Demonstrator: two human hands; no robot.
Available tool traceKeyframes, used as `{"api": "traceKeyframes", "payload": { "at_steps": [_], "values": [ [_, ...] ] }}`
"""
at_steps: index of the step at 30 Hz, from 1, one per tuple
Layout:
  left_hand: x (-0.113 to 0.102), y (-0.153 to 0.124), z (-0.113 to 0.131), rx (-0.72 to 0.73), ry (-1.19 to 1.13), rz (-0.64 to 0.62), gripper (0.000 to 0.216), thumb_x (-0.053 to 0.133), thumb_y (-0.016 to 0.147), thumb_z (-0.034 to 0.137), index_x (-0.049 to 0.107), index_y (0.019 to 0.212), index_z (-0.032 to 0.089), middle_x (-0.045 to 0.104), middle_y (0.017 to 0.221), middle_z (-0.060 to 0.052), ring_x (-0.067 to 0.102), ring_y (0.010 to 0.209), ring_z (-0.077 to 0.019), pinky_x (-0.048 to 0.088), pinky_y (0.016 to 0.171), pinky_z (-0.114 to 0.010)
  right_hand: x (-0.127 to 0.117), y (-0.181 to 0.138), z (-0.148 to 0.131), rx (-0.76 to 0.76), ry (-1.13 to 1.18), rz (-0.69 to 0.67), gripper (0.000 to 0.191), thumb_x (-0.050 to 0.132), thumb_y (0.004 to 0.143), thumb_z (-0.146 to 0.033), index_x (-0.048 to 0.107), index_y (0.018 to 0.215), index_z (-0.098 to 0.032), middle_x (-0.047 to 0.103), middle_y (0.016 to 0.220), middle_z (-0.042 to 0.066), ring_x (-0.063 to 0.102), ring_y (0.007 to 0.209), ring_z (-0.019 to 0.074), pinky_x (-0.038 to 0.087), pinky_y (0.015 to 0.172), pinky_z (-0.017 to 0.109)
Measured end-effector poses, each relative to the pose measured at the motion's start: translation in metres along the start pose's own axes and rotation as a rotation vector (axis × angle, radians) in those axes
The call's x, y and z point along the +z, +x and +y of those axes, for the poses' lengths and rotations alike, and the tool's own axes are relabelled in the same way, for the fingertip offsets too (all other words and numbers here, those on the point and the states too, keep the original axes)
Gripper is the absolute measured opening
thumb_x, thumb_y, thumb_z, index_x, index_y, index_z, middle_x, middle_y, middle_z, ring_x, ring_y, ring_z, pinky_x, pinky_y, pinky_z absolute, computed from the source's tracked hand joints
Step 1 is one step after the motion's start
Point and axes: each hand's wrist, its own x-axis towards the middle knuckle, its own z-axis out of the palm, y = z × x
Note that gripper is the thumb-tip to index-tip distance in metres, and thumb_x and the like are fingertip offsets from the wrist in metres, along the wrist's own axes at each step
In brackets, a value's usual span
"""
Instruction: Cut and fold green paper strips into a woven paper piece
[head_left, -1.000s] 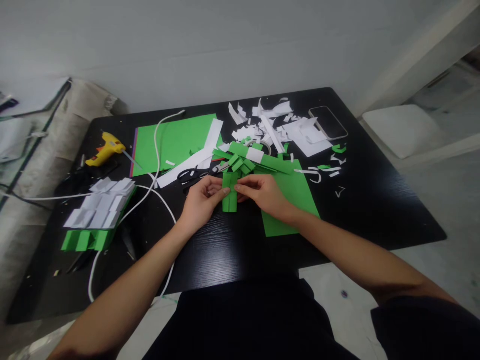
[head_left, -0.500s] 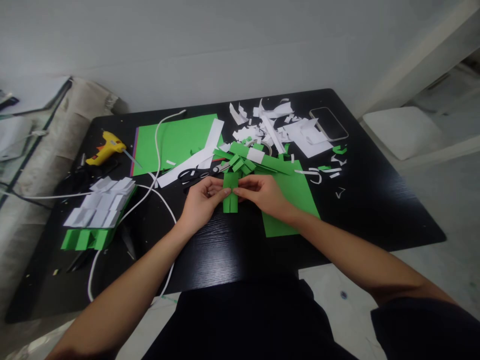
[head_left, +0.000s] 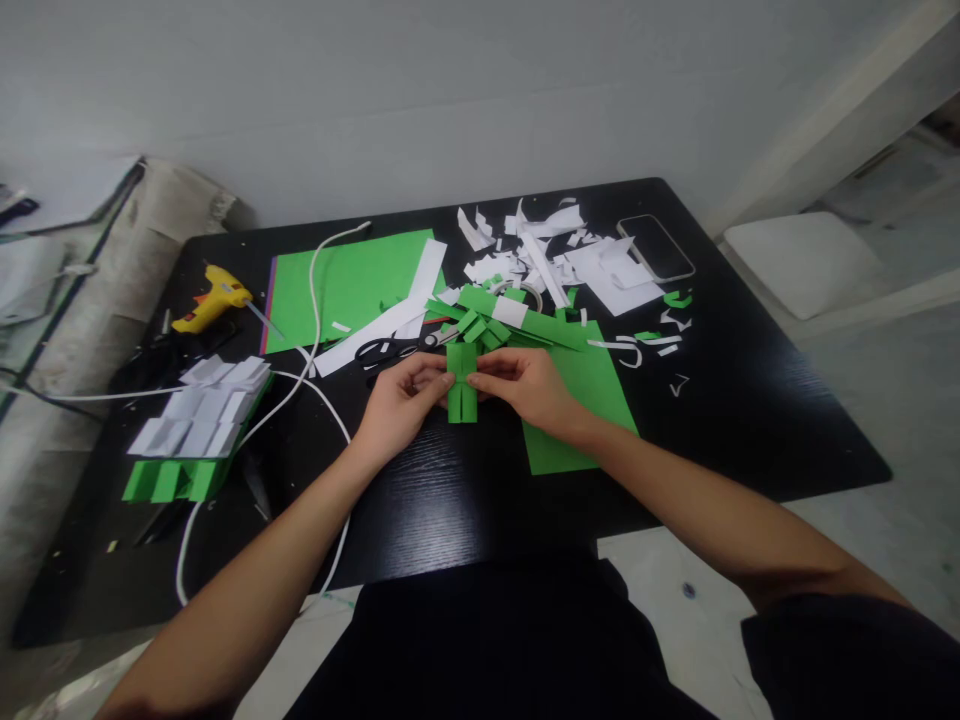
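A small folded green paper piece [head_left: 462, 402] is held upright above the black table, with a slit down its lower half. My left hand [head_left: 405, 398] pinches its left edge, thumb in front and fingers behind. From the other side my right hand [head_left: 523, 388] grips the right edge in the same way. Just beyond the hands lie black-handled scissors [head_left: 390, 350] and a heap of folded green paper strips [head_left: 484, 328]. Under my right forearm is a green paper sheet [head_left: 581, 385].
A yellow glue gun [head_left: 214, 300] lies at the left, behind a white-and-green folded paper structure [head_left: 206, 410]. A white cable [head_left: 318, 290] loops across the black table [head_left: 720, 420]. White paper scraps [head_left: 536, 250] and a phone-shaped frame [head_left: 657, 248] are at the back right.
Both hands keep their hold on the green paper piece. Its lower slit looks slightly wider, and my left thumb has shifted a little toward the left edge.
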Motion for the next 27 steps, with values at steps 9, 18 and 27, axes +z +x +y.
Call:
{"api": "traceKeyframes", "payload": {
  "at_steps": [9,18,27],
  "values": [
    [0.0025,0.0003,-0.0019,0.037,-0.011,0.05,0.029,0.081,0.085,0.026,0.065,0.109,0.02,0.072,0.071,0.001,0.07,0.064,-0.0157,0.059,0.066,-0.029,0.0015,-0.0006,-0.0019,0.016,-0.019,0.003,0.039,0.098,0.066,-0.043,0.076,0.089,-0.02,0.08,0.088,0.004,0.076,0.078,0.0209,0.069,0.08,0.043],
    [0.0069,-0.0045,0.0042,0.173,0.116,0.03,0.014,0.079,0.087,0.026,0.074,0.099,0.02,0.073,0.085,-0.002,0.068,0.076,-0.0161,0.059,0.073,-0.03,0.0031,-0.0045,-0.005,-0.128,-0.123,0.008,0.034,0.088,0.079,-0.044,0.062,0.088,-0.025,0.071,0.081,-0.001,0.071,0.073,0.0182,0.065,0.074,0.037],
    [0.0022,-0.0047,-0.0034,0.256,0.172,0.101,0.03,0.084,0.083,0.022,0.079,0.113,0.02,0.08,0.091,-0.002,0.076,0.08,-0.0164,0.065,0.081,-0.031,0.0008,-0.0042,0.0011,-0.223,-0.126,-0.022,0.028,0.091,0.077,-0.028,0.078,0.101,-0.023,0.081,0.097,0.003,0.077,0.091,0.0199,0.065,0.091,0.04]
  ]
}}
